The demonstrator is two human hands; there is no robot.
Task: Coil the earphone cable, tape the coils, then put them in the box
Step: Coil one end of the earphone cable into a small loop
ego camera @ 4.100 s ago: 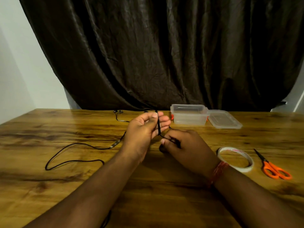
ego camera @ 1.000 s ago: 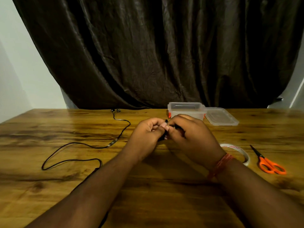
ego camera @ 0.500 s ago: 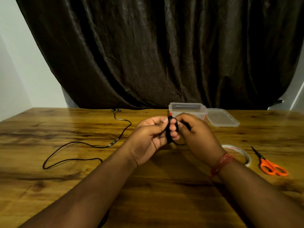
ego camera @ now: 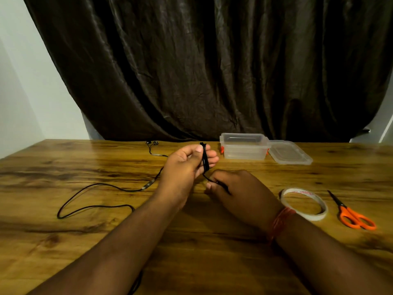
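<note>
The black earphone cable [ego camera: 93, 206] trails in a loose loop over the left of the wooden table [ego camera: 63, 241], its earbuds [ego camera: 153, 142] lying at the far edge. Several turns of it are wound round the fingers of my left hand [ego camera: 187, 165], whose thumb holds the coil in place. Just below and to the right, my right hand [ego camera: 238, 192] pinches the strand that runs down from the coil. A clear plastic box [ego camera: 244, 146] stands open at the back, its lid [ego camera: 290, 153] lying beside it. A roll of clear tape [ego camera: 304, 204] lies right of my right wrist.
Orange-handled scissors [ego camera: 353, 213] lie at the far right, past the tape. A dark curtain [ego camera: 202, 67] hangs behind the table, with a white wall to the left.
My right hand has dropped from beside the left hand's fingertips to below them, drawing the strand down. My left hand has risen slightly with the coil round its fingers.
</note>
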